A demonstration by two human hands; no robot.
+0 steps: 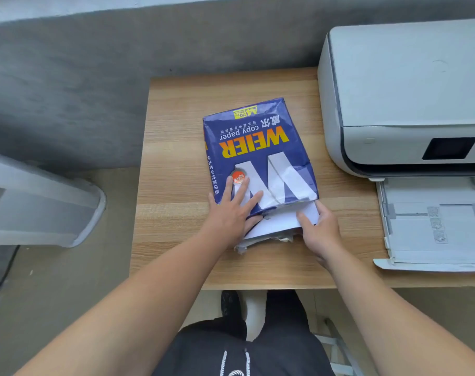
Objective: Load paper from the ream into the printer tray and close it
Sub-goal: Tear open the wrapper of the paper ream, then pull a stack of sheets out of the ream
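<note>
Fingers (305, 221) of your right hand (321, 234) pinched sheets (274, 226) at the ream (258, 147) mouth; left hand (230, 213) lay flat, fingers spread. Wrapper could snag and crumple them.

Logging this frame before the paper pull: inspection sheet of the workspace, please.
Surface: wooden table, bare around the items.
Job's things: blue ream lies flat, open at the near end, white sheets showing; printer at the right; its tray is pulled out, no loose stack visible.
Clutter: nothing seen.
Grippers: left hand flat on the wrapper; right hand grips the sheets at the opening.
Cables: dark cable on the floor, far left.
Surroundings: grey wall; grey appliance at the left.
</note>
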